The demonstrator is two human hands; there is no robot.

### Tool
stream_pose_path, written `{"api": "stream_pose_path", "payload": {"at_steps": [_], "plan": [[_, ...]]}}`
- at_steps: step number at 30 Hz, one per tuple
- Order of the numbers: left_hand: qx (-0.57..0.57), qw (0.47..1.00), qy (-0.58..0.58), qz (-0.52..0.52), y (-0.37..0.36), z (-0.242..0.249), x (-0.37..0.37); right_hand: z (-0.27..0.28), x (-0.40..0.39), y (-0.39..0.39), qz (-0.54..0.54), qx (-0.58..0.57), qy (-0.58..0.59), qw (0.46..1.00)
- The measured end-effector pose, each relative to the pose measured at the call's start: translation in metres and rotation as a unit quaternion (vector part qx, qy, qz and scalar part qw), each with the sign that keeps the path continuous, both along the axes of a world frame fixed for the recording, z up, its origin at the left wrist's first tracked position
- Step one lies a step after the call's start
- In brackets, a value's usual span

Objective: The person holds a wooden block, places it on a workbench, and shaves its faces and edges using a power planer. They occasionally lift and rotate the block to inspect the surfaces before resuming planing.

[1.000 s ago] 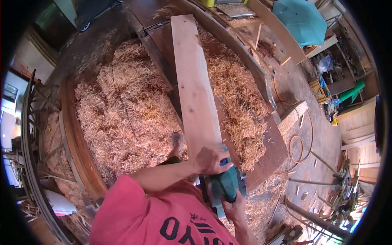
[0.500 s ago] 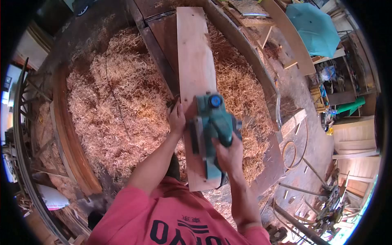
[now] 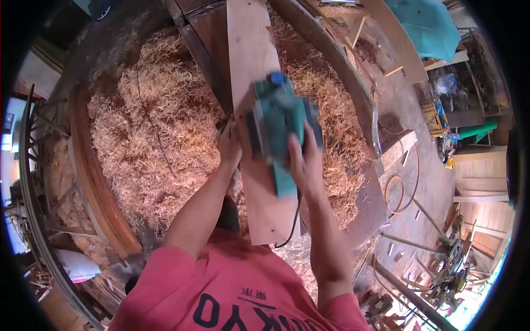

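A long pale wooden board (image 3: 251,41) runs lengthwise away from my body. On top of it sits a green electric planer (image 3: 281,118) with a blue front knob, slightly blurred by motion. My right hand (image 3: 305,160) is wrapped round the planer's rear handle. A black power cord (image 3: 295,223) trails from the planer's back end toward me. My left hand (image 3: 229,144) is at the board's left edge, beside the planer; its fingers curl against that edge and are partly hidden.
Deep heaps of wood shavings (image 3: 160,116) lie on both sides of the board. A dark beam (image 3: 207,66) meets the board from the left. A teal umbrella (image 3: 425,27) stands at the upper right. Poles (image 3: 411,295) and a coiled hose (image 3: 395,196) lie on the right.
My right hand has pushed the planer forward along the board, away from me. My left hand stays at the board's left edge. The whole view has shifted slightly.
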State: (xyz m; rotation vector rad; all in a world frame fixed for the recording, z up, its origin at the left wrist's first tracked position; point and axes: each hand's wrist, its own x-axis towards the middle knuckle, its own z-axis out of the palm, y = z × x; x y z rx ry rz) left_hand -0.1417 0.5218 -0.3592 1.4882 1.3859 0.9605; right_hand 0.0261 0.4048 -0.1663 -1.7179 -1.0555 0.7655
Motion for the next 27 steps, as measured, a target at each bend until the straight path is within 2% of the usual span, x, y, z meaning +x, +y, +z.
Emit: {"api": "stream_pose_path", "payload": {"at_steps": [2,3,6,8,10,13,16,17,20,22,24,25,26,27], "plan": [[0.0,0.999,-0.034,0.006,0.003,0.008,0.005,-0.001,-0.011,-0.082,0.008,-0.039,0.027,0.999],[-0.001,0.999,-0.051,0.009,0.002,0.013,0.007,-0.008,-0.017,-0.13,0.001,-0.097,0.042,0.994],[0.049,0.998,-0.021,0.044,-0.004,0.017,0.016,-0.032,-0.041,-0.292,0.007,-0.006,-0.108,0.994],[0.029,0.999,-0.007,0.015,-0.006,0.023,0.012,-0.007,-0.053,-0.317,-0.004,-0.09,0.01,0.996],[0.015,1.0,0.011,0.007,-0.006,0.026,0.01,-0.01,-0.052,-0.306,-0.001,-0.086,0.003,0.996],[0.036,0.999,0.015,0.021,-0.004,0.019,0.01,-0.012,-0.042,-0.255,-0.005,-0.09,-0.004,0.996],[0.047,0.998,-0.04,0.017,-0.004,0.017,0.01,-0.019,-0.031,-0.172,-0.02,-0.099,0.004,0.995],[0.017,1.0,-0.007,0.021,-0.008,0.033,0.011,-0.019,-0.026,-0.137,-0.023,-0.086,-0.01,0.996],[-0.021,0.999,-0.048,0.015,-0.009,0.028,0.008,-0.021,-0.014,-0.026,-0.048,-0.058,-0.055,0.996],[-0.019,1.0,-0.001,-0.006,-0.003,0.026,0.006,-0.011,-0.003,0.057,-0.047,-0.044,-0.033,0.997],[-0.023,0.998,0.047,-0.03,-0.007,0.026,0.002,-0.017,0.009,0.142,-0.072,0.048,-0.1,0.991],[0.008,0.998,0.034,-0.046,-0.006,0.029,0.001,-0.029,0.021,0.18,-0.064,0.07,-0.106,0.99],[-0.028,0.997,0.058,-0.03,-0.009,0.049,0.004,-0.021,0.026,0.207,-0.058,0.056,-0.116,0.99],[-0.014,0.999,0.02,-0.022,-0.009,0.046,0.007,-0.024,0.033,0.224,-0.035,0.029,-0.059,0.997]]}}
